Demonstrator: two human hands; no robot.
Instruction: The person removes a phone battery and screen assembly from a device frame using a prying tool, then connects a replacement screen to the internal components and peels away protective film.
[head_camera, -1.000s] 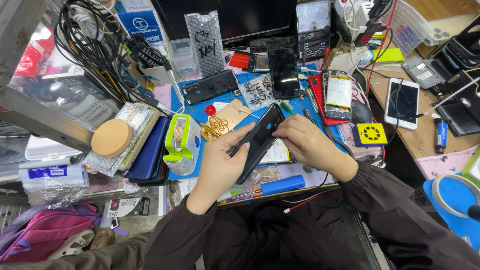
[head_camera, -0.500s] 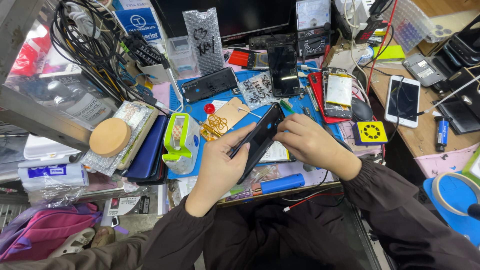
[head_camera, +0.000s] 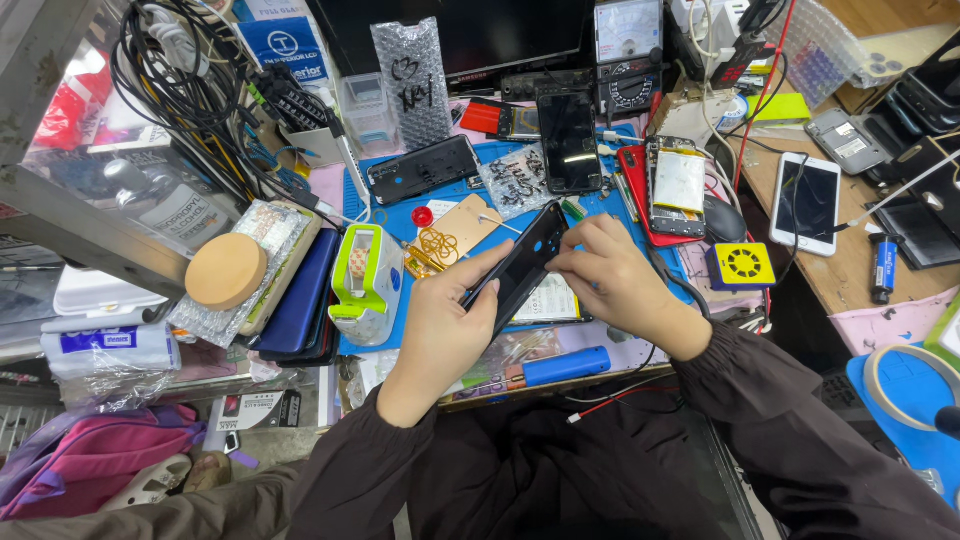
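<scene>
A dark phone body (head_camera: 520, 265) is held tilted above the blue work mat (head_camera: 470, 195). My left hand (head_camera: 440, 330) grips its lower end from the left side. Its upper end sits under the fingertips of my right hand (head_camera: 610, 280), close to the camera cutout. A sheet with small parts lies on the mat directly beneath the phone. Both arms wear dark brown sleeves.
Around the mat lie a black phone (head_camera: 567, 140), an opened red phone with a battery (head_camera: 675, 185), a white phone (head_camera: 805, 205), a green-white tape dispenser (head_camera: 365, 275), a blue screwdriver handle (head_camera: 565, 367), a yellow square tool (head_camera: 742, 265), tangled cables (head_camera: 190, 90) and a round wooden disc (head_camera: 226, 270).
Both hands stay on the phone body. It has tipped slightly and my right fingers have shifted a little along its upper end.
</scene>
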